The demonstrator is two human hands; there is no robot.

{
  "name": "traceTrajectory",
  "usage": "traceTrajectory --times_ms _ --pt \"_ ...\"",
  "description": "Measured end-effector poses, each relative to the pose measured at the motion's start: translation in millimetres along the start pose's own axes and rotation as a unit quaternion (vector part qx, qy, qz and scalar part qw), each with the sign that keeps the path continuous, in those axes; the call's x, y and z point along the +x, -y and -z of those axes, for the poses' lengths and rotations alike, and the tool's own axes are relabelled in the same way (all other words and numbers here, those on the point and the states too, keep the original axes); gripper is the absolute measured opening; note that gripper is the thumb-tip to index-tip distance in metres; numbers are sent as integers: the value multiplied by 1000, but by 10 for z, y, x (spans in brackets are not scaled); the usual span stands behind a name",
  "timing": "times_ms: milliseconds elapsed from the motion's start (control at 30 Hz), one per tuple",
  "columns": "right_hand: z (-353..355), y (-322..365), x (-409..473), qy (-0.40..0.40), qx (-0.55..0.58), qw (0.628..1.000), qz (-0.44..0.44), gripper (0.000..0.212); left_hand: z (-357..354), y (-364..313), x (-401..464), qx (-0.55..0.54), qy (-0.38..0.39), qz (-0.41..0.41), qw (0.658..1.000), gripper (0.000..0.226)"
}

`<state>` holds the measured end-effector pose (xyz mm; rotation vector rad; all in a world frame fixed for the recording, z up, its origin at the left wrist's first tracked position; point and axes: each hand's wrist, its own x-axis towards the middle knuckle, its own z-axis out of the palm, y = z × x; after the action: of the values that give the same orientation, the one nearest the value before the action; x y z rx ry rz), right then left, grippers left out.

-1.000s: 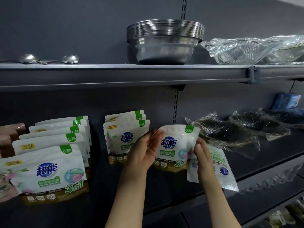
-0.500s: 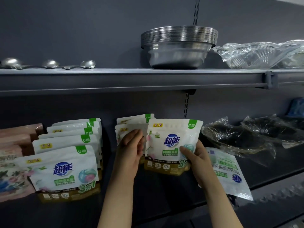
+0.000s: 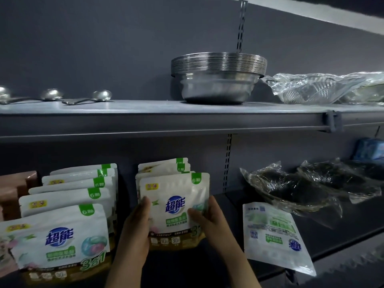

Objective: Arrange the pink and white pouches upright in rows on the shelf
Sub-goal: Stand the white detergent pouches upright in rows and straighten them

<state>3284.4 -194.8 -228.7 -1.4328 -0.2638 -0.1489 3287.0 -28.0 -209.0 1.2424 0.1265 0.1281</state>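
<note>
- Pouches: front pouch [image 3: 173, 206] of the middle row sits upright on the shelf [image 3: 342, 231], held btwn both hands.
- Left hand [image 3: 135, 229]: fingers fairly straight, pressed flat on the pouch's left edge, thumb not visible.
- Right hand [image 3: 209, 223]: thumb over the front lower right, fingers curled round the right edge, pinching it.
- Middle row [image 3: 164, 167] stands just behind the held pouch; finished row [image 3: 68, 204] is left of the left hand, all upright.
- Step, as I read it: seating/squaring this pouch at the front of its row.
- Loose pouch [image 3: 274, 235] lies flat, back side up, right of the right hand, near the shelf edge.
- Next prob needs: let go w/o tipping, reach right, flip loose one label-fwd, stand it up.
</note>
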Motion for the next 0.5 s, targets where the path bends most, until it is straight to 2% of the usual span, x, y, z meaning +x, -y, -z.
traceTrajectory --times_ms 133,267,433,500 --pt "-16 -128 5 5 -121 993 -16 25 18 74 -23 -31 -46 -7 998 23" --pt "-1 -229 -3 -23 -240 970 -34 34 -7 120 -80 -28 -65 -23 997 21" --pt "-44 -280 13 -24 -230 970 -78 40 -5 176 -108 -22 -75 -39 996 18" --pt "-73 -299 -2 -17 -208 973 -100 46 4 208 -117 32 -67 -53 996 13"
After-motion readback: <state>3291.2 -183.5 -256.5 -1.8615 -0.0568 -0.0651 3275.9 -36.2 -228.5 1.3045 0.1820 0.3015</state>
